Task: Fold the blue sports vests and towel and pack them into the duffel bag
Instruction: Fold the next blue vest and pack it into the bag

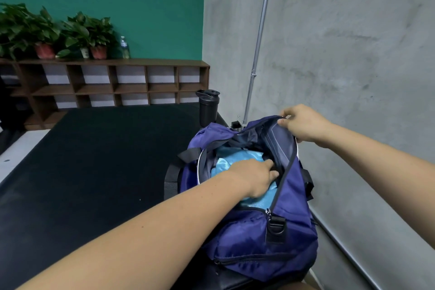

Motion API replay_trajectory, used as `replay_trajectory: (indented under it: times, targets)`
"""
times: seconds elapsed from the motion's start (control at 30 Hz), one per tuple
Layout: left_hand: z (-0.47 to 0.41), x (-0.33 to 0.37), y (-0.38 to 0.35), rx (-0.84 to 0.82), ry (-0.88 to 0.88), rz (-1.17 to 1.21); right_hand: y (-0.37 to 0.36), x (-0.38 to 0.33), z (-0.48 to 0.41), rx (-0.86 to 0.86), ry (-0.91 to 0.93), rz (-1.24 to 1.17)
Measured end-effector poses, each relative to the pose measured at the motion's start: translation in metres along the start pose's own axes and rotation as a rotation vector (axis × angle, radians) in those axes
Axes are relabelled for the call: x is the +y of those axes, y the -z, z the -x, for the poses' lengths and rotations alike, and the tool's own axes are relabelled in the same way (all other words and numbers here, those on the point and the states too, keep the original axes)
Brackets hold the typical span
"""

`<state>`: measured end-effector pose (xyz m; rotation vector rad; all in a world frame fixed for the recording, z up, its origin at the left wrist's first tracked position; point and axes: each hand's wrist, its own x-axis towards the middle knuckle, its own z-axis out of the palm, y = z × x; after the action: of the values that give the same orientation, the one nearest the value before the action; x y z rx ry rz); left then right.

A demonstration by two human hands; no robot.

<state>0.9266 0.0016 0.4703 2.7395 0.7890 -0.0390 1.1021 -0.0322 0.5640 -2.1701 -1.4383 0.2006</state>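
Observation:
A navy duffel bag [254, 238] lies unzipped at the right end of the black table [94, 160], close to the grey wall. Light blue fabric [237, 156] fills its open mouth; I cannot tell vests from towel. My left hand [255, 178] reaches inside the bag and lies on the blue fabric, its fingertips hidden in the dark gap beside it. My right hand [303, 125] pinches the far edge of the bag's flap [280, 141] and holds it lifted.
A black shaker bottle [208, 107] stands on the table just behind the bag. The concrete wall [353, 66] runs along the right, with a metal conduit [259, 37]. A wooden shelf [113, 85] with potted plants [47, 33] sits at the back.

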Motion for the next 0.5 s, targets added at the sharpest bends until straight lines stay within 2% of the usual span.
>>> replay_trajectory:
  times: [0.1, 0.27, 0.5]
  targets:
    - [-0.009, 0.011, 0.004, 0.013, 0.075, -0.105, 0.001, -0.003, 0.004, 0.006, 0.016, 0.029]
    - [-0.034, 0.02, -0.01, -0.018, 0.264, -0.11, 0.003, -0.004, 0.009, 0.001, 0.022, 0.046]
    - [-0.026, 0.01, 0.001, 0.032, 0.201, 0.018, -0.002, 0.0, 0.013, -0.078, 0.006, 0.022]
